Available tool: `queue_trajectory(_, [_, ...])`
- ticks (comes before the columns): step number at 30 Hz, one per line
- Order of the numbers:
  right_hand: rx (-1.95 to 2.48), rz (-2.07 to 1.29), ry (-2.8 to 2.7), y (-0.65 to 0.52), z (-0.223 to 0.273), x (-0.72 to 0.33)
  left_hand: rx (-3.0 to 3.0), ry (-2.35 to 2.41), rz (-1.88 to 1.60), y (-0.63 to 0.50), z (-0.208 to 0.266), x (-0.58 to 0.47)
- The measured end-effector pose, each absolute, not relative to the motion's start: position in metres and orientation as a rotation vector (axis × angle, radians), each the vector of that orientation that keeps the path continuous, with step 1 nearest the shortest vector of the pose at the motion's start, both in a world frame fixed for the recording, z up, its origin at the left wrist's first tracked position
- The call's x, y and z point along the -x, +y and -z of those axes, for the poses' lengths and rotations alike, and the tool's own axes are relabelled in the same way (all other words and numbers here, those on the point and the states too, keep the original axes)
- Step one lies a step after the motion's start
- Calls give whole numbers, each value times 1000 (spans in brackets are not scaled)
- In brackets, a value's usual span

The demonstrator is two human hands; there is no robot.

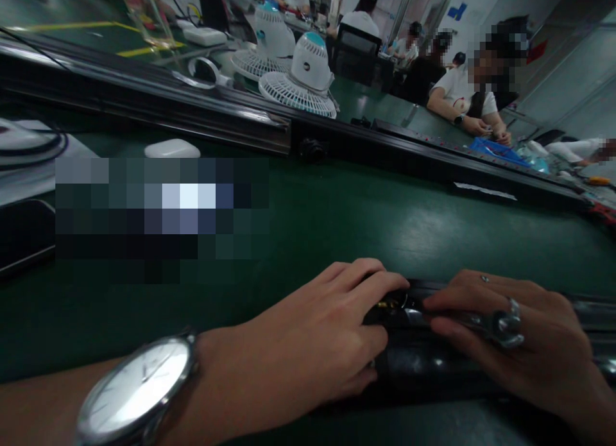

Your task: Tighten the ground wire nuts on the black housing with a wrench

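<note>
My right hand (520, 324) is closed around a metal open-ended wrench (505, 330). One jaw end of the wrench shows beside the ring finger side, and its shaft points left between thumb and index finger. My left hand (337, 330), with a wristwatch on its wrist, curls its fingers and thumb over the end of a long glossy black bar-like part (433, 356). A small brass-coloured fitting (385, 303) shows between the two hands. The wrench's far end reaches toward that fitting; whether they touch I cannot tell.
A green work mat (298, 221) covers the table. Along its back runs a dark rail (385, 138), with two white fans (308, 67) beyond. A white case (172, 149) and a dark phone-like object (24, 234) lie left. Several people sit across, one (466, 99) working with both hands.
</note>
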State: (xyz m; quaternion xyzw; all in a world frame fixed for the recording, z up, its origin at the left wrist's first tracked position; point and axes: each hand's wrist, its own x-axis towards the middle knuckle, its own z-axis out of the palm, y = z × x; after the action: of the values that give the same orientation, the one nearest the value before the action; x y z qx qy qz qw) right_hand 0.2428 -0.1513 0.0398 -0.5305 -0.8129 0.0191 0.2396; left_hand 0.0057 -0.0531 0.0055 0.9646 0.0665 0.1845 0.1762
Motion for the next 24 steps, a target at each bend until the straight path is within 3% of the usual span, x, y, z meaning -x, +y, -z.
queue_trajectory(18, [1223,-275,-2339,-148,-35,-253,-2861,80,-601,-53,-7,-4])
queue_trajectory(24, [1222,-214,-2339,-149,-43,-258,-2941,10,-593,-52,-10,-4])
